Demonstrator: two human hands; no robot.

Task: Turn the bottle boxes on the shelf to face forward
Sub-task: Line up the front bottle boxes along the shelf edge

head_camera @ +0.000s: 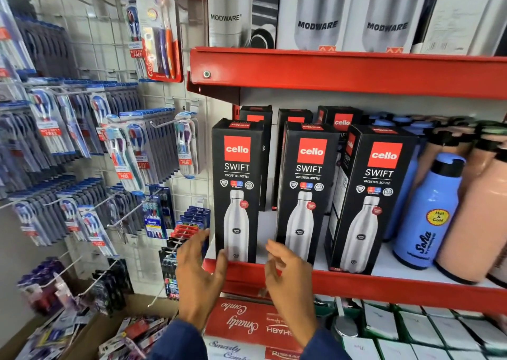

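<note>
On the red shelf [356, 283] three upright boxes stand in front, all facing forward, the right box [367, 198] slightly angled. The left box [237, 192] rises between both hands: left hand [196, 266] and right hand [288, 274], fingers spread, empty, just below its base.
</note>
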